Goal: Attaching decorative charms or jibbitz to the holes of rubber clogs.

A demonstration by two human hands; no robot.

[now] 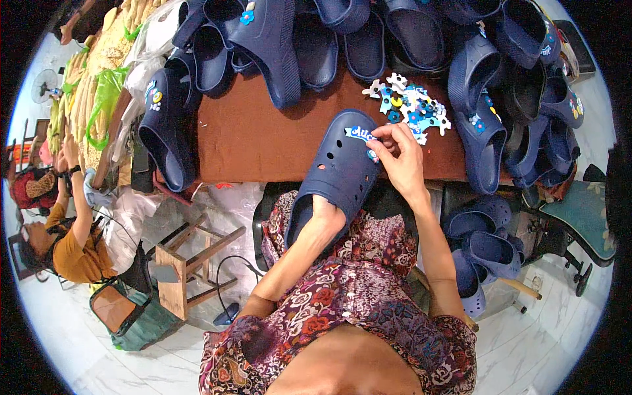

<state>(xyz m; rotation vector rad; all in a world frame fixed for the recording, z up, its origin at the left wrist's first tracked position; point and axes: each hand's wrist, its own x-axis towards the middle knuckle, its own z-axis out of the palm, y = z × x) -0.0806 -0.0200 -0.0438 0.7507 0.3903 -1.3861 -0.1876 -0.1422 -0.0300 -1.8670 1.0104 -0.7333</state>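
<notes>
A navy blue clog [327,170] with round holes is held up at the table's front edge, its toe pointing away from me. My left hand [327,214] is pushed into its foot opening, so the fingers are hidden inside. On the toe sits a white and blue lettered shoe charm [359,133], with a smaller round charm [373,156] beside it. My right hand [397,155] pinches at the right end of the lettered charm, thumb and forefinger together against the clog. Just beyond that hand lies a pile of loose charms [411,105] in white, blue and yellow.
Navy clogs [316,56] line the back of the brown-covered table [257,141], and more are heaped at its right [479,131]. Further clogs [490,250] lie low on my right. A wooden stool [172,280] stands at left, near a person in a mustard top [85,253].
</notes>
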